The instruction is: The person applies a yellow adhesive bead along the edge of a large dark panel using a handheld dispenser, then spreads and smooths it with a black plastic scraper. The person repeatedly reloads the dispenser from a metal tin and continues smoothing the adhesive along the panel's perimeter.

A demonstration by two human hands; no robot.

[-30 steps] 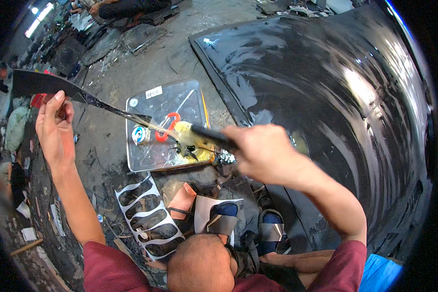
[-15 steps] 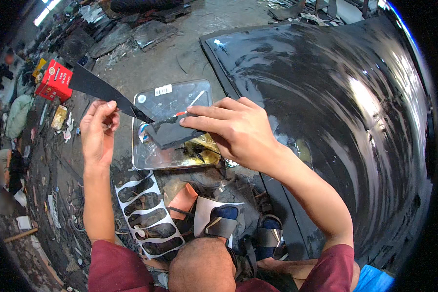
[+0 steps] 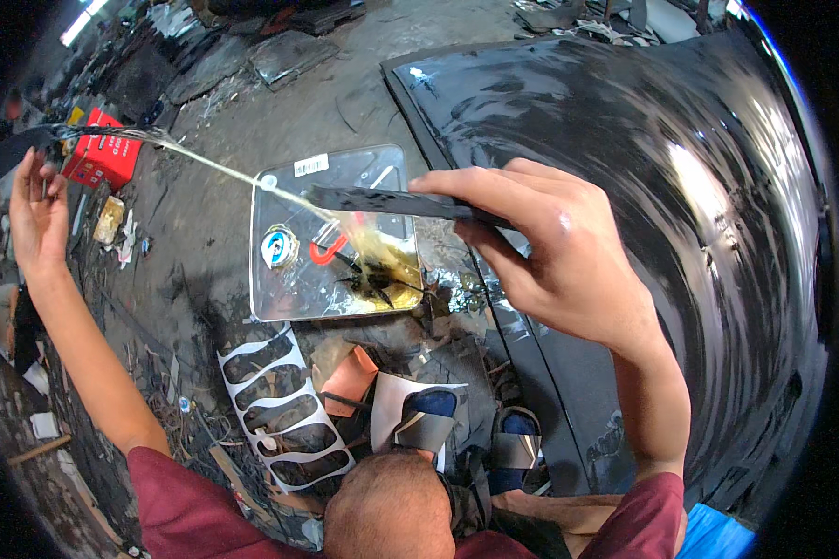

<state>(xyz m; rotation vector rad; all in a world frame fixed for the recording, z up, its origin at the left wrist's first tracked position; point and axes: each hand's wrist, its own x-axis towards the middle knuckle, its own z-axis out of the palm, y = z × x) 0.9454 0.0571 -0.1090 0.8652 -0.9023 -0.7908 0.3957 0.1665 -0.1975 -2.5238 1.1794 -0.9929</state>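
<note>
At the far left my left hand point(image 3: 40, 219) is raised, its fingertips closed on a thin black strip point(image 3: 23, 144) that reaches past the red box. A pale, glue-like strand point(image 3: 214, 168) stretches from the strip's inner end toward the tray. My right hand point(image 3: 559, 247) grips a flat black piece point(image 3: 391, 200) edge-on between thumb and fingers. Its tip hangs over a clear plastic tray point(image 3: 261, 289), where the strand meets it. Yellow sticky liquid point(image 3: 396, 265) lies in the tray, with dark bits in it. A red curved thing point(image 3: 326, 250) and a round lid point(image 3: 280, 247) are there too.
Right of the tray lies a large black sheet point(image 3: 625, 186) with wet-looking, shiny streaks. A red box point(image 3: 112, 154) stands at the left. Nearer me are a white sheet with sole-shaped cutouts point(image 3: 284, 401), an orange scrap point(image 3: 351, 377) and sandals point(image 3: 517, 443). Scraps litter the floor.
My left hand has swung out to the left with the black strip, drawing out the pale strand. My right hand has moved right and tilted the flat black piece edge-on.
</note>
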